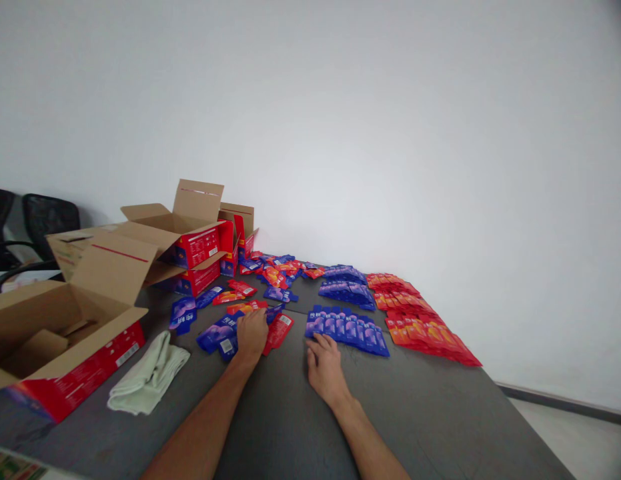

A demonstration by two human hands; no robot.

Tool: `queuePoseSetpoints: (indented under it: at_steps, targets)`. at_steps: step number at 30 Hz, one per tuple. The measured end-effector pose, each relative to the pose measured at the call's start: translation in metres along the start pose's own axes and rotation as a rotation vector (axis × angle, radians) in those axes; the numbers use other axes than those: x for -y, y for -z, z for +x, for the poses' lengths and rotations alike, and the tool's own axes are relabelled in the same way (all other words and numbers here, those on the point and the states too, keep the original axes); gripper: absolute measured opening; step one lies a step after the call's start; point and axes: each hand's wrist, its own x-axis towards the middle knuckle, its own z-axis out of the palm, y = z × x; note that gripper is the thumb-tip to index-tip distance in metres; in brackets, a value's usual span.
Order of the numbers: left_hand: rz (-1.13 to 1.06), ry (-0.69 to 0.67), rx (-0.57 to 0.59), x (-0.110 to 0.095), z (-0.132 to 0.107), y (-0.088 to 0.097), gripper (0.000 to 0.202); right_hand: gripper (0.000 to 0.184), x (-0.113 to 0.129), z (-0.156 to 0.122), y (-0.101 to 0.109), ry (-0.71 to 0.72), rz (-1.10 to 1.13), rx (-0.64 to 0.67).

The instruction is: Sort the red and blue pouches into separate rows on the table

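On the counter [283,417], the half-curled right hand [325,368] is risking bumping one-o'clock blue pouches [346,328] askew; left hand [251,333], grip unclear.

Nearest open box [97,367] partly beyond the left edge, heaped packets [276,276] illegible at such small size.
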Motion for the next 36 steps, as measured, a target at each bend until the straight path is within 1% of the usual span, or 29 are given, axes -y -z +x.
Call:
queuePoseSetpoints:
  at_steps: [2,4,8,10,12,14,17,19,21,24,26,27,29,31,33,36]
  targets:
    - [-0.064,-0.013,-0.024,-0.004,-0.001,0.003,0.036,0.036,-0.002,0.001,0.000,0.008,0.011,-0.021]
    - [-0.152,-0.030,-0.014,-0.010,-0.003,0.003,0.033,0.036,-0.004,0.002,0.000,0.023,0.035,-0.055]
    - [-0.309,-0.124,0.091,-0.026,-0.011,0.001,0.028,0.043,-0.009,0.003,0.001,0.030,0.121,-0.150]
    - [-0.390,-0.200,0.151,-0.035,-0.017,0.002,0.027,0.050,-0.010,0.004,0.002,-0.011,0.185,-0.186]
    - [-0.476,-0.257,0.210,-0.042,-0.023,0.004,0.026,0.056,-0.011,0.005,0.003,-0.081,0.279,-0.179]
    - [-0.558,-0.269,0.250,-0.047,-0.027,0.006,0.023,0.053,-0.012,0.007,0.005,-0.170,0.393,-0.144]
    - [-0.705,-0.202,0.278,-0.052,-0.030,0.004,0.019,0.039,-0.014,0.010,0.009,-0.288,0.564,-0.130]
    - [-0.821,-0.125,0.325,-0.053,-0.031,0.001,0.022,0.035,-0.016,0.011,0.013,-0.335,0.689,-0.140]
    - [-0.945,-0.029,0.393,-0.053,-0.032,-0.003,0.022,0.035,-0.019,0.011,0.015,-0.386,0.822,-0.148]
    - [-1.146,0.130,0.485,-0.053,-0.034,-0.007,0.017,0.042,-0.022,0.011,0.017,-0.482,0.982,-0.202]
    - [-1.250,0.218,0.521,-0.052,-0.036,-0.008,0.020,0.043,-0.023,0.011,0.017,-0.494,1.025,-0.250]
    - [-1.286,0.247,0.530,-0.051,-0.037,-0.008,0.023,0.040,-0.023,0.011,0.017,-0.476,1.020,-0.263]
    - [-1.333,0.268,0.521,-0.050,-0.037,-0.008,0.026,0.034,-0.022,0.010,0.018,-0.429,0.988,-0.260]
    - [-1.359,0.256,0.502,-0.048,-0.037,-0.008,0.027,0.034,-0.020,0.009,0.019,-0.405,0.972,-0.223]
    - [-1.363,0.235,0.497,-0.047,-0.036,-0.008,0.028,0.035,-0.019,0.008,0.020,-0.411,0.975,-0.189]
    - [-1.336,0.221,0.511,-0.046,-0.036,-0.007,0.029,0.036,-0.022,0.007,0.022,-0.431,0.952,-0.175]
